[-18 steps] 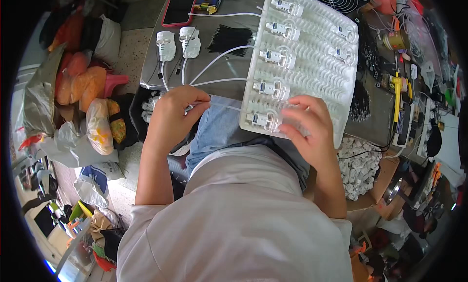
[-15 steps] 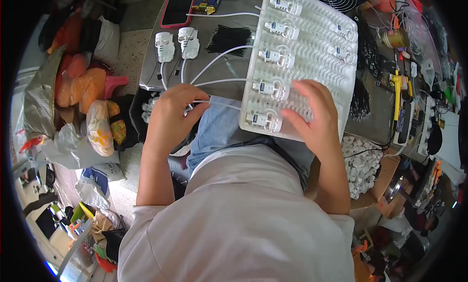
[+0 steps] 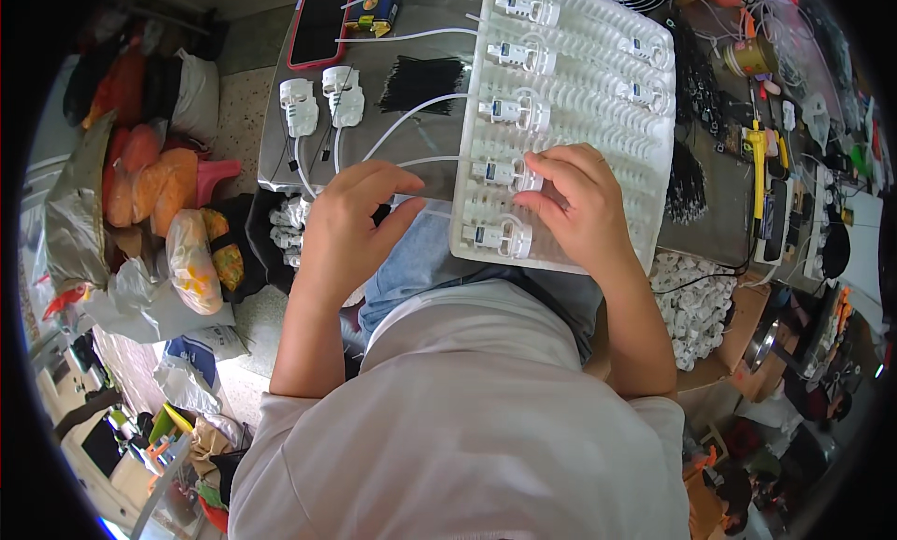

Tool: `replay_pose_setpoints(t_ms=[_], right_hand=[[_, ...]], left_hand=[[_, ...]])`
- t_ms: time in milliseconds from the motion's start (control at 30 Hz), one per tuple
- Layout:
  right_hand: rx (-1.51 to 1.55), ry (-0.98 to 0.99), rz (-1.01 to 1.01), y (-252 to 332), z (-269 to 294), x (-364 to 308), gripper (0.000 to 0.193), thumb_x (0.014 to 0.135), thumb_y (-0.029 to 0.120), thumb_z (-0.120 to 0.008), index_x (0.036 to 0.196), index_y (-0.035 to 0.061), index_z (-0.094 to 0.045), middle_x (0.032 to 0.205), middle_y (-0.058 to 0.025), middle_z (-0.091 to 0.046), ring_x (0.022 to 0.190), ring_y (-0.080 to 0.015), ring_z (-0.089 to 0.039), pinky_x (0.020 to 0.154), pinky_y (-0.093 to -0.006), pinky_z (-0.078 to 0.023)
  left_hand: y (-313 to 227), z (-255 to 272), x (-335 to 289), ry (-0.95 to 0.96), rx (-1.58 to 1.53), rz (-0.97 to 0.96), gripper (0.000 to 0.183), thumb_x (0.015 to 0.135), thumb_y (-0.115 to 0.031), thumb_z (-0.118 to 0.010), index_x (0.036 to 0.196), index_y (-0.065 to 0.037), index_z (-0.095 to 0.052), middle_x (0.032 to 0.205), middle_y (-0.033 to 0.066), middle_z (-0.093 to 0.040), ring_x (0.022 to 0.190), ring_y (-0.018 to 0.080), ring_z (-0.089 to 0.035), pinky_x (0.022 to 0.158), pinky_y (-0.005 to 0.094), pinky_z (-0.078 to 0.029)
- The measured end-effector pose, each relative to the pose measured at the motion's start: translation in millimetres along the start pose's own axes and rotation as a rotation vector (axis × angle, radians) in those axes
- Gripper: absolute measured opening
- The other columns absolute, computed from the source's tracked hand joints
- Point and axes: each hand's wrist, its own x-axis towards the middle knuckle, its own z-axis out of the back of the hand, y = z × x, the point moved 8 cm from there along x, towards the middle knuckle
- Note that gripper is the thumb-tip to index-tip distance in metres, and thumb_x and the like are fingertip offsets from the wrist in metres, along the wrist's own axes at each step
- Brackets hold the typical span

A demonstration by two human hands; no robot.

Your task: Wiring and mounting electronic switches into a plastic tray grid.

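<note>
A translucent ribbed plastic tray (image 3: pixel 612 129) lies tilted across the table edge and my lap. White plastic fittings with rounded ends sit in it, several down its left side with thin white tubes running out leftward. My right hand (image 3: pixel 584 199) has thumb and forefinger around the rounded end of the second-lowest left fitting (image 3: pixel 495 173), which still lies in the tray. Left of the tray, my left hand (image 3: pixel 364 213) hovers by the tube (image 3: pixel 430 161) of that fitting, thumb and forefinger apart with nothing visible between them. Two white fittings (image 3: pixel 299 107) with tubes lie on the table.
A bundle of black strips (image 3: pixel 420 84) and a red-edged phone (image 3: pixel 320 21) lie on the grey table (image 3: pixel 392 49). Right of the tray are more black strips (image 3: pixel 689 180) and a yellow tool (image 3: pixel 759 166). A cardboard box (image 3: pixel 738 330) of white parts stands below right.
My left hand has let go of the lowest fitting's tube and opened. My right hand has moved left and closed around the second-lowest fitting's end. The view has shifted slightly.
</note>
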Motion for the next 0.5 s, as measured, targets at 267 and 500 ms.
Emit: replay_pose_setpoints(t_ms=[267,500], right_hand=[[-0.050,0.014,-0.029,5.1,9.1,-1.8,0.062,0.072,0.009,-0.089,0.130,0.0042,-0.066,0.110,-0.0127,-0.069,0.098,-0.0290,-0.065,0.083,-0.0368,-0.054],[-0.013,-0.275,-0.354,-26.1,151.9,-79.4,0.053,0.089,-0.005,-0.069,0.141,-0.0005,-0.059,0.129,-0.0117,-0.068,0.107,-0.0158,-0.064,0.085,-0.0285,-0.051]], left_hand=[[-18.6,-10.9,5.9,0.016,-0.022,-0.056,0.020,0.082,-0.006,-0.078,0.100,-0.001,-0.072,0.095,0.0120,-0.072,0.089,0.0313,-0.069,0.077,0.0362,-0.053],[-23.2,-10.7,5.7,-0.018,-0.006,-0.067,0.014,0.082,-0.006,-0.077,0.095,-0.003,-0.073,0.094,0.0115,-0.072,0.086,0.0315,-0.068,0.073,0.0387,-0.053]])
